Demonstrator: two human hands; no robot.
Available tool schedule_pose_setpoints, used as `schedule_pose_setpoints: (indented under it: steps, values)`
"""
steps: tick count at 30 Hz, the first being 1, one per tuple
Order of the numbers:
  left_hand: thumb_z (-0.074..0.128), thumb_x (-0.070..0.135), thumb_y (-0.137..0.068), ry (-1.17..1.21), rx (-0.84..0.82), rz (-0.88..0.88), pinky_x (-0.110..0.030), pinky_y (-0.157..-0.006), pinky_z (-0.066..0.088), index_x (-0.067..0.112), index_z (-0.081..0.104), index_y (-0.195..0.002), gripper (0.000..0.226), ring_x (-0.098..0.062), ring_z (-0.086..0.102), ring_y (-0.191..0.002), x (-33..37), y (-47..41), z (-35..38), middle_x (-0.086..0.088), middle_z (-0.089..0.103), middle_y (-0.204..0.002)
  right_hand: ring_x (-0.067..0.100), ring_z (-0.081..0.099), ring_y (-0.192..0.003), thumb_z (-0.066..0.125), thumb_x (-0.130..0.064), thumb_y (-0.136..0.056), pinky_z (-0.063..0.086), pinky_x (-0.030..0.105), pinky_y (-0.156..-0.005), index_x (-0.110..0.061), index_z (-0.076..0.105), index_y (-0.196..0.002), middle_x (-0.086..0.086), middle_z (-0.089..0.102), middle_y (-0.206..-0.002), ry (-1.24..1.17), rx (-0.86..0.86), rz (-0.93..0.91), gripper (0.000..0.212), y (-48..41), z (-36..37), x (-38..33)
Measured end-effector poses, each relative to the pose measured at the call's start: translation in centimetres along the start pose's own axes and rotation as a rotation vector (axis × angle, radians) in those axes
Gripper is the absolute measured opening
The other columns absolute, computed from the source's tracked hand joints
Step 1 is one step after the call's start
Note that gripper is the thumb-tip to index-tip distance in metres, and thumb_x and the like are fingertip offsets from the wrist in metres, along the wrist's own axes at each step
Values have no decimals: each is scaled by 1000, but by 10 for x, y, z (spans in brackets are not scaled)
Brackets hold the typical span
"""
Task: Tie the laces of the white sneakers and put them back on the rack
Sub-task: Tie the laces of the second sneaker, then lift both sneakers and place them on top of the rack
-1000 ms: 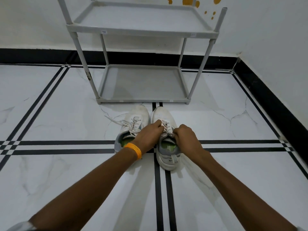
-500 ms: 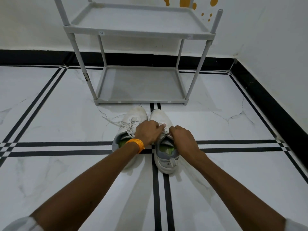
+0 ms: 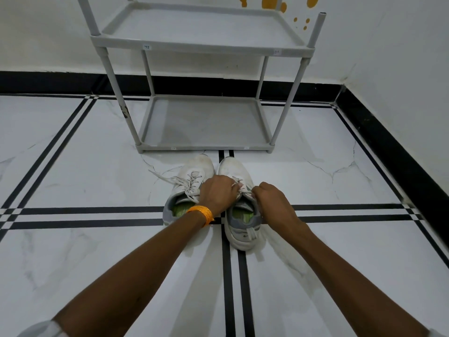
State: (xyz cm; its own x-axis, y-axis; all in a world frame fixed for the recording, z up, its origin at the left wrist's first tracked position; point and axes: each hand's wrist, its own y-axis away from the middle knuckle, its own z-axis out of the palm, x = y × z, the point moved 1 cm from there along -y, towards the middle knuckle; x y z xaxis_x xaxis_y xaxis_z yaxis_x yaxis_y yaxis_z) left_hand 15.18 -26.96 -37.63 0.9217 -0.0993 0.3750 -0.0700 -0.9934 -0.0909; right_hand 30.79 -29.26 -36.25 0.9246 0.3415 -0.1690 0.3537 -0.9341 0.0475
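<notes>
Two white sneakers stand side by side on the floor, toes toward the rack. The left sneaker (image 3: 192,183) has loose laces trailing off to the left. Over the right sneaker (image 3: 239,215), my left hand (image 3: 218,193) and my right hand (image 3: 272,200) meet above the tongue, each pinching the right sneaker's laces (image 3: 244,190). An orange band circles my left wrist. The knot itself is hidden by my fingers.
A grey two-shelf plastic rack (image 3: 206,144) stands just beyond the shoes, against the white wall; both shelves hold nothing. The floor is white marble with black stripes. A black skirting and the right wall (image 3: 401,81) close off the corner.
My hands have shifted slightly over the right sneaker, with my left hand now lying further across the laces. The shoes have stayed in place.
</notes>
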Motion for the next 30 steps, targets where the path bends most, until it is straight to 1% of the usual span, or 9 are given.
schedule_pose_setpoints:
  steps: [6, 11, 14, 16, 19, 22, 25, 28, 30]
  values:
    - [48, 39, -96, 72, -33, -25, -35, -63, 40, 15, 47, -62, 42, -37, 62, -79, -6, -5, 0, -21, 68, -80, 29, 60, -88, 72, -19, -79, 39, 30, -69, -7, 63, -96, 13, 65, -97, -21, 38, 27, 22, -3, 4, -1]
    - [51, 39, -94, 120, -123, -92, -35, -65, 41, 10, 54, -63, 42, -39, 63, -84, -9, -6, 4, -23, 69, -84, 29, 62, -84, 64, -13, -82, 38, 28, -67, -10, 66, -95, 11, 67, -96, -29, 13, 88, 14, -8, 8, -1]
    - [50, 40, -94, 106, -149, -98, -36, -67, 43, 7, 62, -71, 42, -39, 63, -89, -9, -8, 4, -22, 70, -90, 29, 62, -85, 63, -14, -85, 37, 27, -67, -10, 66, -95, 11, 67, -97, -32, 0, 92, 11, -10, 8, 0]
    - [46, 41, -96, 91, -168, -78, -37, -70, 45, 6, 65, -80, 43, -38, 63, -91, -9, -4, 0, -21, 69, -94, 29, 63, -87, 61, -17, -88, 43, 30, -70, -10, 65, -98, 11, 66, -99, -44, 9, 102, 13, -9, 8, 1]
    - [41, 35, -99, 180, -250, 7, -38, -83, 46, 9, 61, -102, 33, -36, 57, -105, -14, 6, -12, -19, 56, -116, 30, 61, -94, 49, -35, -94, 50, 37, -80, -14, 59, -114, 11, 60, -108, -209, 13, 209, 31, -6, 5, 2]
    - [49, 21, -92, 406, -210, 43, -38, -106, 37, 19, 50, -126, 34, -26, 37, -130, -33, 16, -43, -8, 30, -149, 30, 60, -98, 62, -52, -79, 55, 42, -80, -21, 44, -130, 9, 53, -112, -489, -144, 346, 63, -5, 0, 0]
    - [61, 25, -80, 252, -95, -88, -42, -100, 44, 25, 42, -135, 59, -31, 46, -124, -76, 25, -70, -11, 42, -135, 31, 64, -92, 68, -44, -75, 59, 47, -78, -14, 46, -121, 12, 61, -108, -542, -212, 414, 59, -10, 3, 0]
    - [67, 37, -79, 95, -375, -360, -38, -91, 47, 23, 22, -150, 85, -38, 55, -115, -123, 40, -69, -20, 53, -131, 35, 69, -83, 62, -32, -84, 61, 46, -71, -8, 47, -113, 17, 61, -107, -534, -319, 451, 40, -12, 11, -1]
    - [62, 28, -86, 165, -420, -432, -34, -85, 44, 16, 25, -149, 74, -37, 59, -110, -125, 46, -57, -21, 60, -125, 36, 69, -79, 55, -25, -90, 61, 44, -65, -4, 46, -114, 18, 59, -106, -543, -324, 440, 33, -14, 16, -4]
